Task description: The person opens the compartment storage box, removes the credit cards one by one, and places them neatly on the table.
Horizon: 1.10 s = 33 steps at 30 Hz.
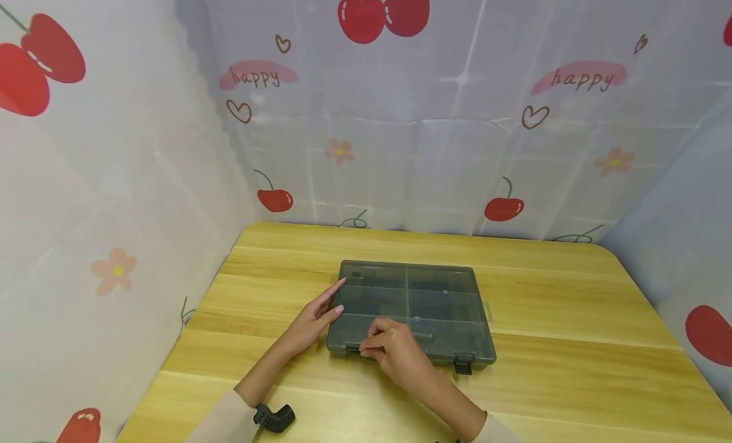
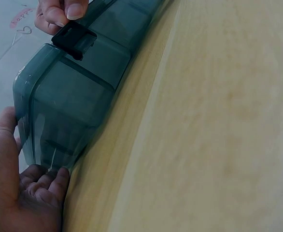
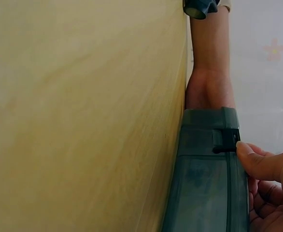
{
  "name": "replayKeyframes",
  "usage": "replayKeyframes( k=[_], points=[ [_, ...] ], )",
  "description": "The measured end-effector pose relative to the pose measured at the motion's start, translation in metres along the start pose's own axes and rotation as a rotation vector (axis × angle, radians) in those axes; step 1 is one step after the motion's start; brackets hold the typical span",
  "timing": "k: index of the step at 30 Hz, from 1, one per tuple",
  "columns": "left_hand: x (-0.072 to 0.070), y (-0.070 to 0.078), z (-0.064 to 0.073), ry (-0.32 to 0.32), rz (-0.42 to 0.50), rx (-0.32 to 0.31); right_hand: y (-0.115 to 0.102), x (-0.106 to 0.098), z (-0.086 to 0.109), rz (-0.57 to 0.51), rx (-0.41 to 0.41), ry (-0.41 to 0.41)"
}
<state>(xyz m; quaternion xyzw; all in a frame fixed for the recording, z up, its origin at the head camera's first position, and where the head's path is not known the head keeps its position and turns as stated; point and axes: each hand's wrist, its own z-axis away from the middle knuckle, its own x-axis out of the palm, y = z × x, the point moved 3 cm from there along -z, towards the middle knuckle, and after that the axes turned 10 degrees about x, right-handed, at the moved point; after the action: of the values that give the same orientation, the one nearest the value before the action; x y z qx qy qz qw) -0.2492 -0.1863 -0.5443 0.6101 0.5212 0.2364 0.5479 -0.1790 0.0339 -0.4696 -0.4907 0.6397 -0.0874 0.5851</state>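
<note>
Cherry-print sheeting (image 1: 400,135) on back and both sides, wood-grain worktop (image 1: 572,303) below. Left to right: black wrist mount (image 1: 276,419) at 7 o'clock in head view, by the left sleeve (image 1: 229,419). Left hand (image 1: 309,325) grips the case (image 1: 437,306) at its 9 o'clock edge. Case: translucent dark grey, divided, on worktop, 5 o'clock from view centre. Black latch (image 2: 76,38) at case's 7 o'clock, pinched between right hand (image 1: 397,354) thumb and fingers. Second latch (image 1: 462,366) at case's 5 o'clock, flipped outward. Clear tab (image 1: 488,312) sticks out at 3 o'clock.
</note>
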Motion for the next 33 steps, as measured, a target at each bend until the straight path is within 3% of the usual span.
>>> replayKeyframes(
  k=[14, 22, 33],
  points=[
    [-0.001, 0.004, 0.000, -0.008, -0.004, 0.000, 0.001, 0.002, -0.001, -0.020, -0.003, 0.002],
    [-0.002, 0.005, 0.001, -0.016, 0.000, -0.006, -0.001, 0.009, 0.002, 0.134, -0.077, -0.003],
    [0.000, 0.003, 0.001, -0.023, -0.003, 0.009, 0.000, 0.011, 0.003, 0.170, -0.087, -0.003]
  ],
)
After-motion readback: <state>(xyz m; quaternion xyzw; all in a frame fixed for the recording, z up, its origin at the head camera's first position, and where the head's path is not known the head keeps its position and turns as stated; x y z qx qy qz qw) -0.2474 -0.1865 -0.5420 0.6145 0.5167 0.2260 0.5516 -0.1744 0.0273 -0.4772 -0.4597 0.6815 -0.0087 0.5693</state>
